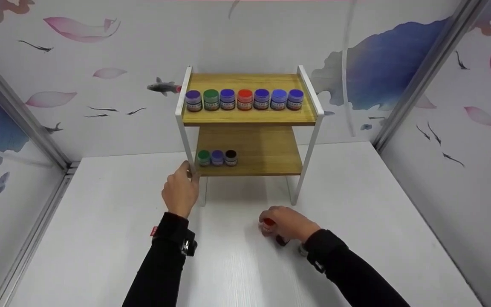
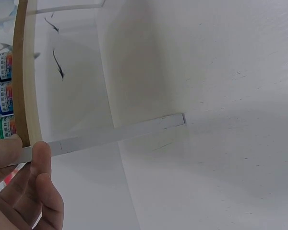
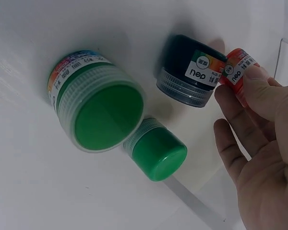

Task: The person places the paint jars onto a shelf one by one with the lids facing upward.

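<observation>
My left hand (image 1: 180, 192) grips the white left leg (image 2: 101, 138) of a small two-tier shelf (image 1: 267, 149), thumb and fingers on either side at the lower board. Low over the white table, my right hand (image 1: 290, 224) pinches a red paint jar (image 3: 237, 69) between thumb and fingers. Close beside it, a dark paint jar (image 3: 192, 72) appears in the right wrist view, overlapping the red one's edge. Two green paint jars, a large-looking one (image 3: 103, 108) and a farther one (image 3: 158, 153), are near that hand; in the head view the right arm mostly hides these jars.
A row of several paint jars (image 1: 245, 99), purple, green, blue and red, lines the top board. On the lower board's left stand green (image 1: 203, 158), blue (image 1: 217, 158) and black (image 1: 231, 158) jars. Printed wall panels (image 1: 249, 38) enclose the table.
</observation>
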A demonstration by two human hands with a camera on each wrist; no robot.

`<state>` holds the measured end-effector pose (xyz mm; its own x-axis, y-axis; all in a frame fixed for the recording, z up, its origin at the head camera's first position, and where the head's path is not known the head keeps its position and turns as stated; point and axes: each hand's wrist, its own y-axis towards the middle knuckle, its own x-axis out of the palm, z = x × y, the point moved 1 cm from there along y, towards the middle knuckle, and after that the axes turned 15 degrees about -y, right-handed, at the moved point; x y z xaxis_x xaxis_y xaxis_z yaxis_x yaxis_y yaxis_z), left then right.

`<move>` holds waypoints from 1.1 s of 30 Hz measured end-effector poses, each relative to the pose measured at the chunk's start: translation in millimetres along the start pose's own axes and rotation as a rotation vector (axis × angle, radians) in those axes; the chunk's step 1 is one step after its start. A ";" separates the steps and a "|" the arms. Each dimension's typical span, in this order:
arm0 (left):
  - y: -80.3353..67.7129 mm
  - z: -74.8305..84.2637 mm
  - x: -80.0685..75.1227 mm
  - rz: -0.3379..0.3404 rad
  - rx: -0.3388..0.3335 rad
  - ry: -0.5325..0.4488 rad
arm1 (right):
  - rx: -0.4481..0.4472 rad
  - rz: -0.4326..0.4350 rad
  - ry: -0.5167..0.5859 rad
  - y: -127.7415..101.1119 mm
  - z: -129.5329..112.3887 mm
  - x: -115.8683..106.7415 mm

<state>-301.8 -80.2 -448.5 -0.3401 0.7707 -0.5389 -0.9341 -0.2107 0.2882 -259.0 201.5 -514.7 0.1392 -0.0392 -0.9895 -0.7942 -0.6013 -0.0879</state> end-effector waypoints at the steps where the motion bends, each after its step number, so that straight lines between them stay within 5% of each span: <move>1: -0.1 -0.6 0.1 0.000 0.000 0.000 | -0.005 0.001 -0.001 0.6 0.0 -0.3; 33: -1.1 -0.1 1.0 0.004 -0.024 0.003 | -0.026 0.040 0.038 4.6 -1.7 -27.1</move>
<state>-301.1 -79.2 -449.4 -0.3445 0.7680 -0.5399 -0.9349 -0.2286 0.2715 -265.5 198.5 -488.1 0.1304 -0.0942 -0.9870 -0.7843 -0.6188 -0.0445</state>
